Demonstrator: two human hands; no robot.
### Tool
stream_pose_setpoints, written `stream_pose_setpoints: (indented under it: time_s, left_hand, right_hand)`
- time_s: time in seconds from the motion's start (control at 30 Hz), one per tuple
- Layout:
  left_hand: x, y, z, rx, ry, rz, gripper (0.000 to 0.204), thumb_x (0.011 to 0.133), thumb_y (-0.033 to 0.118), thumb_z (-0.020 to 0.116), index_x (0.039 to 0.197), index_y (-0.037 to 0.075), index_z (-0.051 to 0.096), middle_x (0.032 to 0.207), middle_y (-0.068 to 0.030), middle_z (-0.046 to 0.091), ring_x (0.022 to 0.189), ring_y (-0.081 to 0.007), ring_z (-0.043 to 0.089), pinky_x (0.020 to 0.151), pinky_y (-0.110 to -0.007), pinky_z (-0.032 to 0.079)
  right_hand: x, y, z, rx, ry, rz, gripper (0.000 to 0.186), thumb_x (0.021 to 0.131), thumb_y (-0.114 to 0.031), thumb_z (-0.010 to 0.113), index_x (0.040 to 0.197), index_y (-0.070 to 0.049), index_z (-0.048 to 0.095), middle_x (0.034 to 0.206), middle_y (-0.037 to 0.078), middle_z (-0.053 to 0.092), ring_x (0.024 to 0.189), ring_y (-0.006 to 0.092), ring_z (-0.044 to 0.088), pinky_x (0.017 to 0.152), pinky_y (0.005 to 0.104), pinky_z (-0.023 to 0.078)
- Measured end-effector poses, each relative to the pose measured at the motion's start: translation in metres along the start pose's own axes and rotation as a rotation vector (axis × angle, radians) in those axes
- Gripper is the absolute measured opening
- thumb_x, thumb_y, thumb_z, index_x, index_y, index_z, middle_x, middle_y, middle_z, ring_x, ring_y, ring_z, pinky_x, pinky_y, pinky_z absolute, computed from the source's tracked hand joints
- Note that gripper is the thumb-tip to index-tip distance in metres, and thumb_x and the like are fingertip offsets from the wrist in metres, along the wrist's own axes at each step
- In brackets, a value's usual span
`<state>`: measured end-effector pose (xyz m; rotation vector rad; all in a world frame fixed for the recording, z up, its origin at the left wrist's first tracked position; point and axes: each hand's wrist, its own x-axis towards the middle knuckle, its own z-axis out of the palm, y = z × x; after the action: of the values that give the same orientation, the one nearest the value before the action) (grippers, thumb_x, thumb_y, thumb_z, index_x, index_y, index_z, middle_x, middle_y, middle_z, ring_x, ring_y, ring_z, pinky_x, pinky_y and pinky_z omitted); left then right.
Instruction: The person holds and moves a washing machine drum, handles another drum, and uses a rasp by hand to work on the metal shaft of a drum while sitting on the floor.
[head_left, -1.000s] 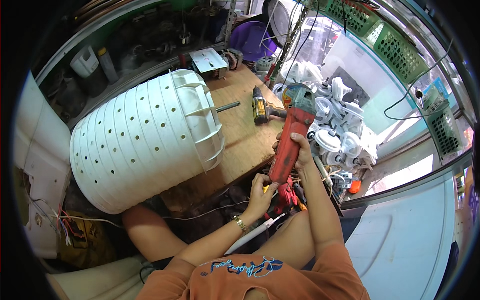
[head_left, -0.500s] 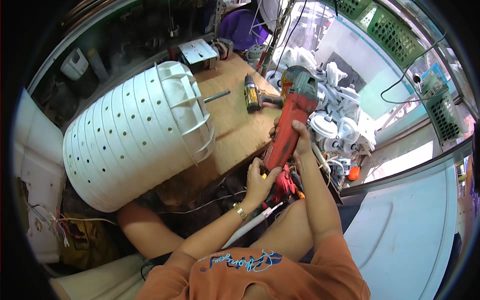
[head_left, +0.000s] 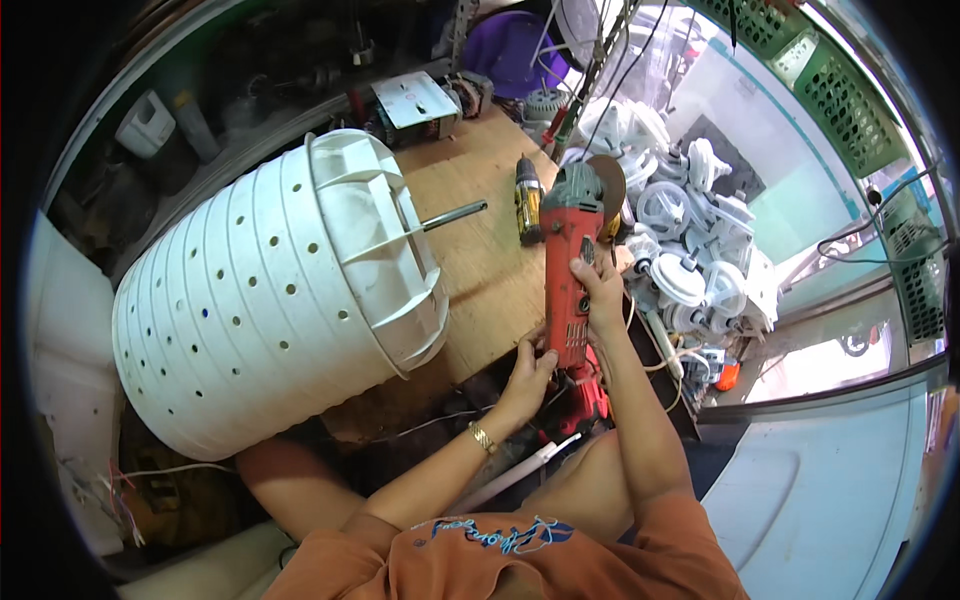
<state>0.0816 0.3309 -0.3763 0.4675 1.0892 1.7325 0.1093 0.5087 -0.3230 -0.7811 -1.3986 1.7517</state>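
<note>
Both of my hands hold a red angle grinder (head_left: 565, 240) with a grey head, raised over the right part of the wooden board. Its round disc (head_left: 612, 187) shows on the right side of the head. My right hand (head_left: 602, 292) is closed round the middle of the body, thumb on top. Lower down, my left hand (head_left: 530, 378) grips the rear end, its fingers partly hidden. To the left lies a large white perforated drum (head_left: 240, 300) on its side. A metal shaft (head_left: 455, 215) sticks out of its ribbed end, apart from the grinder.
A yellow and black cordless drill (head_left: 527, 205) stands on the wooden board (head_left: 490, 270), just left of the grinder head. White plastic parts (head_left: 680, 250) are heaped to the right. A red tool (head_left: 590, 395) sits below the grinder. A pale blue panel (head_left: 810, 480) fills the lower right.
The grinder has swung from leaning right to nearly straight ahead and rolled, so its disc now faces right. Both hands kept hold of it. The view has shifted slightly.
</note>
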Motion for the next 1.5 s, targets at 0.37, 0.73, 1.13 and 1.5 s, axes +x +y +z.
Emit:
stream_pose_setpoints:
  time_s: [0.37,0.73,1.13,1.5]
  left_hand:
    - [0.037,0.015,0.007,0.070,-0.134,0.191,0.066,0.087,0.029,0.080,0.138,0.004,0.046,0.111,-0.0074,0.065,0.096,-0.0149,0.065,0.081,-0.031,0.056]
    - [0.035,0.040,-0.006,0.696,-0.033,0.325,0.082,0.083,0.040,0.080,0.144,0.001,0.041,0.125,-0.0222,0.062,0.112,-0.0365,0.066,0.093,-0.046,0.052]
    - [-0.077,0.378,-0.057,1.587,0.270,0.827,0.045,0.073,0.018,0.073,0.118,0.018,0.072,0.128,-0.0086,0.067,0.128,-0.0381,0.053,0.108,-0.053,0.036]
    - [-0.051,0.456,-0.126,1.835,0.486,0.128,0.069,0.085,0.053,0.069,0.149,0.031,0.055,0.160,-0.0037,0.045,0.150,-0.0329,0.036,0.118,-0.067,0.019]
  right_hand:
    - [-0.002,-0.019,0.016,0.106,-0.200,0.123,0.051,0.087,-0.023,0.077,0.125,0.001,0.051,0.101,0.016,0.068,0.075,0.0247,0.072,0.066,0.0356,0.062]
    - [0.001,-0.035,0.028,0.050,-0.138,0.141,0.047,0.082,-0.022,0.078,0.113,0.007,0.058,0.088,0.014,0.066,0.070,0.0277,0.073,0.060,0.0382,0.063]
    - [-0.031,-0.071,0.026,-0.454,-0.103,0.210,0.058,0.071,-0.015,0.089,0.119,0.001,0.060,0.105,0.009,0.069,0.094,0.0189,0.068,0.087,0.0349,0.055]
    - [-0.046,-0.191,0.103,-0.932,-0.263,0.160,0.067,0.065,-0.027,0.090,0.121,-0.003,0.062,0.097,0.016,0.075,0.091,0.0304,0.074,0.084,0.0397,0.055]
